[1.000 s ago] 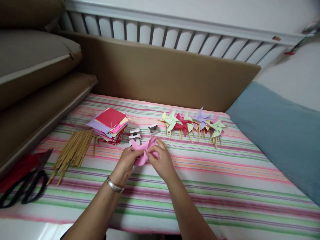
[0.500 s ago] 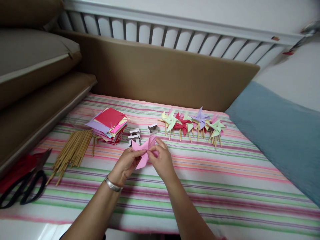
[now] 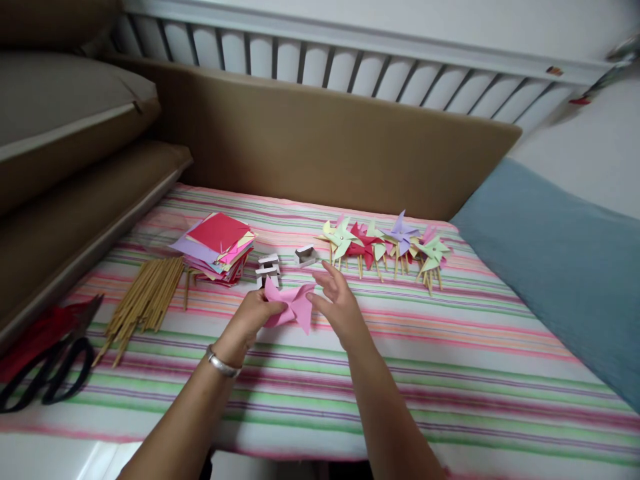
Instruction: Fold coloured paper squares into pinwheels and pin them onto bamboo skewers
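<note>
Left hand [image 3: 250, 319] pinches the pink pinwheel [image 3: 293, 305]; right hand [image 3: 336, 298] hovers open (fold formed), next a stick [image 3: 145, 301].

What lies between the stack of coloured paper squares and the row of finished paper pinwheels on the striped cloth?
In the head view, small white pieces and a small grey-white piece lie between the paper stack and the pinwheel row.

Both forearms are bare, with no sleeves visible. The left hand [image 3: 253, 319] has a thin silver bracelet [image 3: 221, 365] on the wrist. The right hand [image 3: 340, 303] wears nothing.
</note>
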Available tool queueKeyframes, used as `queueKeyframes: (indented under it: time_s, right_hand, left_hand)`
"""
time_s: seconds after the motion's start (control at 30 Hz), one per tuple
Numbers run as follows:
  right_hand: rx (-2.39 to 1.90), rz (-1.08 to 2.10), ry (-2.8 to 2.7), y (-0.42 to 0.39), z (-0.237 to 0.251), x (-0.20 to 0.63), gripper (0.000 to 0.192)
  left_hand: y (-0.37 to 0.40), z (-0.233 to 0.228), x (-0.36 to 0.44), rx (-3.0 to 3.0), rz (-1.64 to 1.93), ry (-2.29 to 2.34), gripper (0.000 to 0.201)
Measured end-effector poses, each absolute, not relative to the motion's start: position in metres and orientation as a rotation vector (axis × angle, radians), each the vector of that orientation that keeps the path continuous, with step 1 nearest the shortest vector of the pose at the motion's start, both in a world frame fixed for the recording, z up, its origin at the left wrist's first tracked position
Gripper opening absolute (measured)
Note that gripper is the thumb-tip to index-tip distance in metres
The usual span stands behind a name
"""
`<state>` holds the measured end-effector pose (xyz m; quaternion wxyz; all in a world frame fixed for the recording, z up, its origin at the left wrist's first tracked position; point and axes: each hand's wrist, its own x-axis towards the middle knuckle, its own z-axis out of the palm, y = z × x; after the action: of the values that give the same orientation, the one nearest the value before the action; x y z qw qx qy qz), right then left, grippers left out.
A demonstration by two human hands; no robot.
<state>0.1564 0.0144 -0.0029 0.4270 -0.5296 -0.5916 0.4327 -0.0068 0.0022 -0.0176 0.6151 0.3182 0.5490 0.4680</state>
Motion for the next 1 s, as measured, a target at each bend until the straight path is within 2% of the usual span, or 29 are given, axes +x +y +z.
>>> queueKeyframes:
  time_s: [0.17, 0.33, 0.6, 0.8, 0.87, 1.0]
  right_hand:
    - [-1.296, 1.152, -1.775, 0.007, 0.007, 0.161, 0.065]
    - [-1.265, 1.126, -1.958, 0.004, -0.001, 0.160, 0.068]
    - [-1.225, 1.236, -1.925, 0.007, -0.010, 0.160, 0.071]
    - [-1.270, 1.385, -1.549, 0.017, -0.013, 0.166, 0.068]
    - [-1.274, 1.412, -1.364, 0.019, -0.013, 0.165, 0.067]
    - [-1.191, 1.429, -1.112, 0.018, -0.013, 0.152, 0.061]
  left_hand:
    - [-0.002, -0.022, -0.003, 1.066, 0.917, 1.239, 0.003]
    - [-0.004, -0.029, -0.001, 1.228, 0.822, 1.144, 0.006]
    - [-0.004, -0.030, -0.001, 1.339, 0.946, 1.090, 0.029]
    - [-0.003, -0.013, 0.002, 1.098, 1.259, 1.268, 0.065]
    - [-0.003, -0.011, 0.005, 0.878, 1.301, 1.205, 0.059]
    - [-0.005, -0.018, 0.015, 0.622, 1.144, 0.917, 0.033]
